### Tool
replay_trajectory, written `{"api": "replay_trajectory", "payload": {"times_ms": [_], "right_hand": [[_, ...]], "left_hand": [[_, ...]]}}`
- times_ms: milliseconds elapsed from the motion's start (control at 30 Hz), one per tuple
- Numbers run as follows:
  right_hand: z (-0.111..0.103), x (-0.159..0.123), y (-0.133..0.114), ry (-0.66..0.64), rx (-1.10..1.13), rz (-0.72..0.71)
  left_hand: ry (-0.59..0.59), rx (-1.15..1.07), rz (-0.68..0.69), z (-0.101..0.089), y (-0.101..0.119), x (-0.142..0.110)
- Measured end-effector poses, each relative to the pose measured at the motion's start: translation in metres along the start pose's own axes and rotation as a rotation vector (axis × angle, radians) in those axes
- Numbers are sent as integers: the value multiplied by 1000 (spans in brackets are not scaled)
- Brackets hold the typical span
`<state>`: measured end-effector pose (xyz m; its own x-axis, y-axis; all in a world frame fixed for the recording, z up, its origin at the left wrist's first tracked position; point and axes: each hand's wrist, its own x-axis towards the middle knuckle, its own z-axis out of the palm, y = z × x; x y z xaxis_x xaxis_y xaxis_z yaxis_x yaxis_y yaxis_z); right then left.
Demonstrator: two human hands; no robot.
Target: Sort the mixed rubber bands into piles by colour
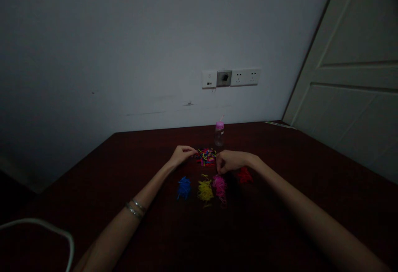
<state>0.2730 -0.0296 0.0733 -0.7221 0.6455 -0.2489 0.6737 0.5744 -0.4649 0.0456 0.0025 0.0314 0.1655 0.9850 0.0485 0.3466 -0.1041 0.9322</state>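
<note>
A mixed pile of small coloured bands (pixel 207 156) lies on the dark red table (pixel 280 205). My left hand (pixel 182 154) rests at the pile's left edge, fingers pinched together at it. My right hand (pixel 229 161) sits curled at the pile's right edge, just above the pink heap. What either hand pinches is too small to make out. In front of the pile lie separate heaps: blue (pixel 184 187), yellow (pixel 205 190), pink (pixel 220 185) and red (pixel 245 175). Bracelets circle my left wrist.
A small clear bottle with a pink cap (pixel 219 134) stands just behind the pile. A wall socket strip (pixel 231 78) is on the grey wall. A white door (pixel 351 85) is at the right. A white cord (pixel 46 230) curves at the bottom left.
</note>
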Motion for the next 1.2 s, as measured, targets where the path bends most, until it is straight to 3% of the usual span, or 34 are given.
{"api": "replay_trajectory", "payload": {"times_ms": [400, 667, 1200], "right_hand": [[-25, -14, 39, 258, -32, 144], [-34, -24, 47, 287, -38, 174], [-32, -23, 48, 280, -31, 183]], "left_hand": [[-96, 329, 172, -5, -23, 8], [-191, 416, 233, -1, -24, 5], [-172, 470, 275, 1, -21, 3]]}}
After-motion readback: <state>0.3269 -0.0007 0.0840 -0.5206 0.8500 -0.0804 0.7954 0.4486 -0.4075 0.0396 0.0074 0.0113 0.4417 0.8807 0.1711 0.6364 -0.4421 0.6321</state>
